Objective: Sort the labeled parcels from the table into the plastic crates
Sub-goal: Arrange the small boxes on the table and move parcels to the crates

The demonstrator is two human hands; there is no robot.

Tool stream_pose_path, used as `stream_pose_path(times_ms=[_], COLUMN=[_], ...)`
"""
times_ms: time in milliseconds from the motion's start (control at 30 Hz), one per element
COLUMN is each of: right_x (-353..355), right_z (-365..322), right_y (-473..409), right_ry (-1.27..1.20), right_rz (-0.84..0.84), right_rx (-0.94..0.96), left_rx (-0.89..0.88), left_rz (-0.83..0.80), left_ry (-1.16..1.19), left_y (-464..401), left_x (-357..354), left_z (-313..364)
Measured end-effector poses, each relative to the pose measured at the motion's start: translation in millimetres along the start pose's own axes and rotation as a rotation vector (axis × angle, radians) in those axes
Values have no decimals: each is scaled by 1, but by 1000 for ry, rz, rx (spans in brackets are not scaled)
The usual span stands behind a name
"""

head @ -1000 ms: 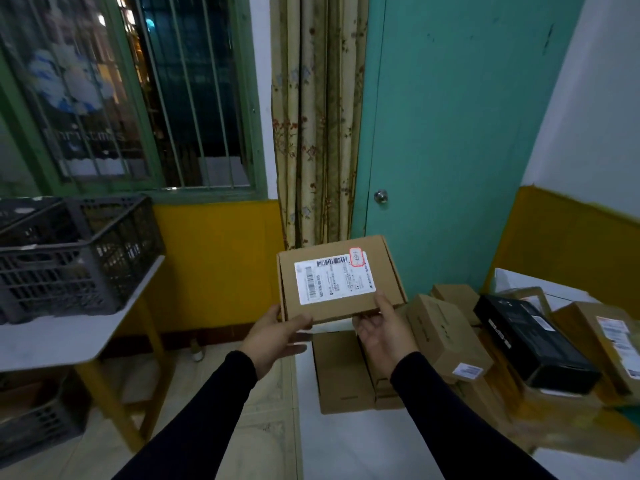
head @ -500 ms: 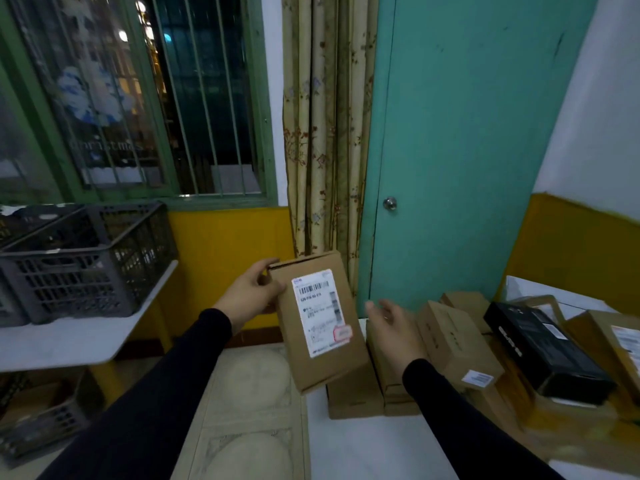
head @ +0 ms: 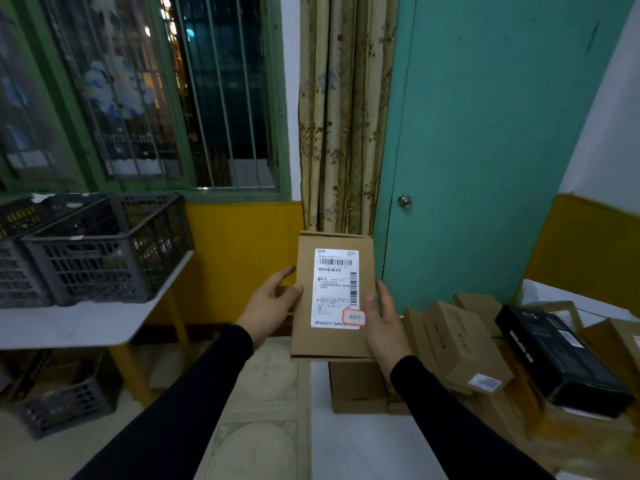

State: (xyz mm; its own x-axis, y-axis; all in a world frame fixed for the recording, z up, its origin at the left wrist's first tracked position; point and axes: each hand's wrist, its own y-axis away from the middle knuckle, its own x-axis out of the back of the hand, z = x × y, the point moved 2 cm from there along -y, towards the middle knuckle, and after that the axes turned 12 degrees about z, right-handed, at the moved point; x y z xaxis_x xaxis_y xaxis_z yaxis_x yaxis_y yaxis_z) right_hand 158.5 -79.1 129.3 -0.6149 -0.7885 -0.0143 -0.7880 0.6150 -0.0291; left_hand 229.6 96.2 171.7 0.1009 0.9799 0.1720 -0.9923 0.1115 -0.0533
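Observation:
I hold a flat brown cardboard parcel (head: 334, 341) upright in front of me, its white shipping label with a red-framed sticker facing me. My left hand (head: 268, 303) grips its left edge, thumb on the front. My right hand (head: 384, 320) grips its right edge, thumb beside the red sticker. Dark grey plastic crates (head: 104, 251) stand on a white side table (head: 69, 327) to the left. More parcels lie piled on the white table (head: 363, 445) at the right: brown boxes (head: 464, 348) and a black box (head: 554, 355).
Another crate (head: 59, 407) sits on the floor under the side table. Behind are a barred window, a patterned curtain (head: 339, 133) and a teal door (head: 485, 150). A tiled floor gap lies between the two tables.
The parcel has turned from landscape to upright. It passed to my left hand alone, tilted, and my right hand has now taken hold of its right edge again.

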Motion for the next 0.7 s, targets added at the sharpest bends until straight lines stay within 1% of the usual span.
stream_pose_path(times_ms=[167,333,433,567,700], right_x=[1,0,-2,-18,-57], right_z=[-5,-4,3,9,11], right_y=[-8,-14,-18,-19,-11], right_ry=[-50,-100,-83,-74,-106], right_rz=[14,-14,-22,-85,-208], right_rx=[20,-5,-27,-83,-127], left_rx=[76,60,37,38,18], left_rz=[-48,-38,-13,80,266], left_ry=[29,2,-15,19,-4], left_y=[14,19,21,25,32], left_x=[-4,0,2,12,45], left_z=[-11,-16,-16,-18,-25])
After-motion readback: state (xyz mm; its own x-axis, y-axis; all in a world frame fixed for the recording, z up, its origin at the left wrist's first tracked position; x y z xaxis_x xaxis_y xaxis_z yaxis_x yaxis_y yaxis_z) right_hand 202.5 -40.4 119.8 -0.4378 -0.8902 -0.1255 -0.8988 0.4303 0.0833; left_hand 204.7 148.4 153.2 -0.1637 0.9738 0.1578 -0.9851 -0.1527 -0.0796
